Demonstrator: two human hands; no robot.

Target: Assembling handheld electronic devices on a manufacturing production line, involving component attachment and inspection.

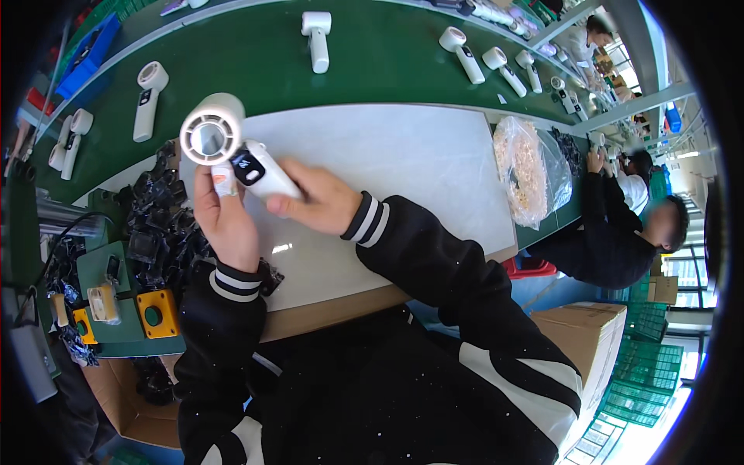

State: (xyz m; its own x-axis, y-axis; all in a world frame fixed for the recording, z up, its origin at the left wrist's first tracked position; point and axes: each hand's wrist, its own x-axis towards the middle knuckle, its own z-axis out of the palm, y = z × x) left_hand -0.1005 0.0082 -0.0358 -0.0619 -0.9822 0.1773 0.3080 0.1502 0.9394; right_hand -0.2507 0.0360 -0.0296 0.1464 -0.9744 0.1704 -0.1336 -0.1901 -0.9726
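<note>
A white handheld fan (267,169) with a round head and a small dark display on its handle is raised over the white work surface (387,178). My right hand (324,198) is closed round the lower end of the handle, its thumb lying along the near side. Just under the fan head, my left hand (226,225) grips the fan near its neck. A white wrap with a coloured print (225,180) covers one left finger. The display appears lit. Part of the left fingers is hidden behind the fan.
Several similar fans, one of them a white fan (316,43), lie along the green conveyor belt (380,62). Small black parts (151,232) heap at left, beside a yellow button box (157,314). A clear plastic bag (527,174) lies right. A co-worker (612,232) sits farther right.
</note>
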